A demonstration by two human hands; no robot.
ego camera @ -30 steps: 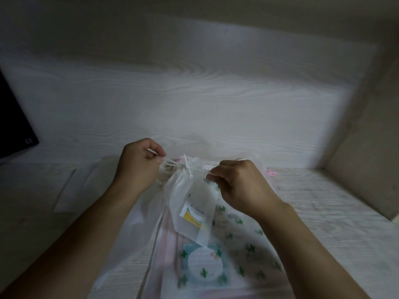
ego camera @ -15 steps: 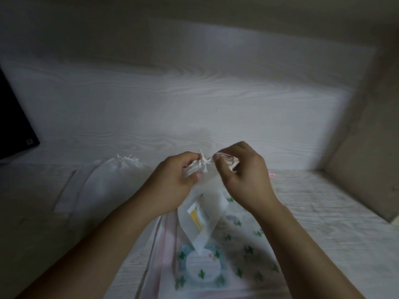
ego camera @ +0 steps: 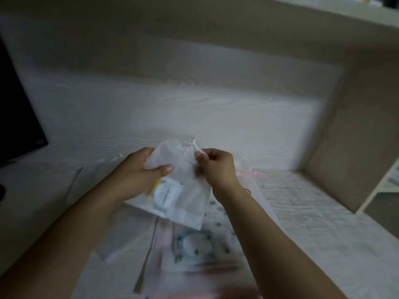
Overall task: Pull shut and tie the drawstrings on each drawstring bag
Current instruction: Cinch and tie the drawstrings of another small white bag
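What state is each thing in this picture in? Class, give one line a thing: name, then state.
White drawstring bag: lifted, mouth gathered shut, a packet inside.
Drawstring: pinched, drawn out from the mouth.
Left hand: grips the bag's side.
Right hand: pinches the drawstring.
Cactus-print bag: lying flat on the table.
Dark screen: off.

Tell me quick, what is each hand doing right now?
Left hand: closed, holding the body of the white drawstring bag.
Right hand: closed, pinching the bag's white drawstring.
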